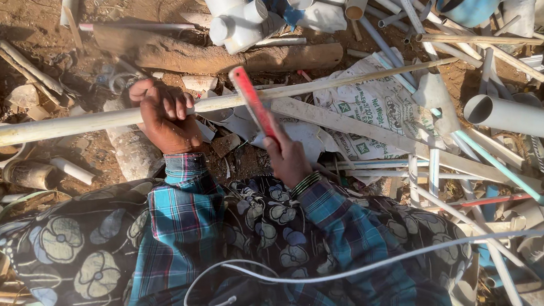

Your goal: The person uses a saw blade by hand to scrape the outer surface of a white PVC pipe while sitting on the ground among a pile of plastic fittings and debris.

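A white cable is lying nearest; at 12 o'clock, the left hand is gripping the long pipe steady, fingers wrapped, while the right hand is clenching a red saw across it.

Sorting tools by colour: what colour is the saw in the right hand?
Red saw, gripped by the right hand; the head view shows it best.
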